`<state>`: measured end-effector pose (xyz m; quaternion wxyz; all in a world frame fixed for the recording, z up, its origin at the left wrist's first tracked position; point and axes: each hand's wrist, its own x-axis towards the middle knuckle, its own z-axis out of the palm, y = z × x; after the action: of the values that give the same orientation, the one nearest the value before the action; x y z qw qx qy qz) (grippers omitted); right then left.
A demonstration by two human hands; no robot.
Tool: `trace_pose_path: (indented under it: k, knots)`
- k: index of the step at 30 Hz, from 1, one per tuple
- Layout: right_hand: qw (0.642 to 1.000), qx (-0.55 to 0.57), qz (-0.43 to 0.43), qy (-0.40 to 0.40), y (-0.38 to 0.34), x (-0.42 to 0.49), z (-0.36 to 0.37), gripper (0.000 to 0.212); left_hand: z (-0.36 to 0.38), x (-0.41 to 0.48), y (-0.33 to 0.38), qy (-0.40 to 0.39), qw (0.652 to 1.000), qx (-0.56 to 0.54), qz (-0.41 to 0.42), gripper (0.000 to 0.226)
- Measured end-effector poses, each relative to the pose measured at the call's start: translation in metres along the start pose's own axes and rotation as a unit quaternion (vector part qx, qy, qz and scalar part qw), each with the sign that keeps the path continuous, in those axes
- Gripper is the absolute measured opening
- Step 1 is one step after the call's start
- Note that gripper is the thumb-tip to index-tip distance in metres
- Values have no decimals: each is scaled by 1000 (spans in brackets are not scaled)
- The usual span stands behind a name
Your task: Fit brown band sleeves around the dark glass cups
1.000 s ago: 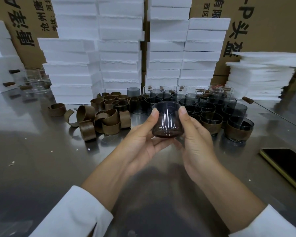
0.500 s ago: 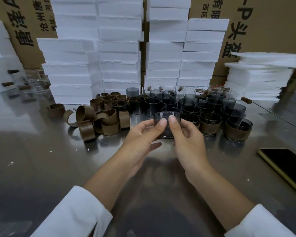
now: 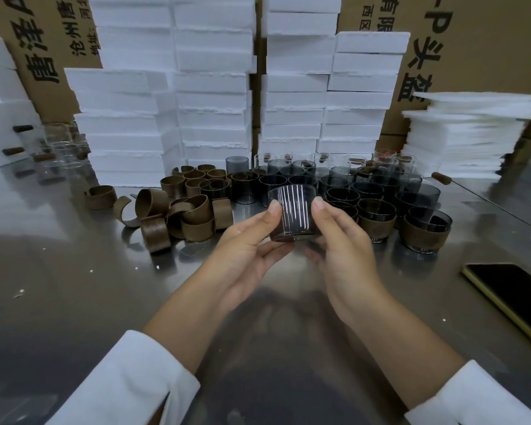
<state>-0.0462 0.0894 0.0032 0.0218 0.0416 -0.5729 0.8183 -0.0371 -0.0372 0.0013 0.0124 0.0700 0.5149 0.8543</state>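
Both hands hold one dark glass cup (image 3: 293, 214) upright just above the steel table (image 3: 74, 302), in front of the cup cluster. My left hand (image 3: 242, 256) pinches its left side, thumb near the rim. My right hand (image 3: 341, 250) grips the right side the same way. This cup carries no band. Loose brown band sleeves (image 3: 193, 216) lie in a heap to the left. Several bare dark cups (image 3: 337, 182) stand behind. Two cups with brown bands (image 3: 426, 233) stand at the right.
White foam blocks (image 3: 215, 87) are stacked along the back in front of cardboard boxes (image 3: 478, 41). Thin foam sheets (image 3: 463, 133) are piled at the right. Clear glasses (image 3: 62, 148) stand at the far left. A dark phone (image 3: 512, 292) lies at the right edge.
The cup dropped toward the table half a second ago and is now lifted a little again, turned so light streaks show on its wall. Both hands stay on it.
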Motion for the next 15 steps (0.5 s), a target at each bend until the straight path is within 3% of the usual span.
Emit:
trace_pose_path:
  k: [4,9,15]
  knots:
    - [999,41,34,-11,0,3,-2,32,1,-1,1,-8,1000,-20,-11,31]
    - [998,-12,46,-39,-1,1,3,52,3,-1,1,-32,999,-11,-21,35]
    - [996,-69,42,-24,3,1,1,36,2,2,-2,76,988,134,20,36]
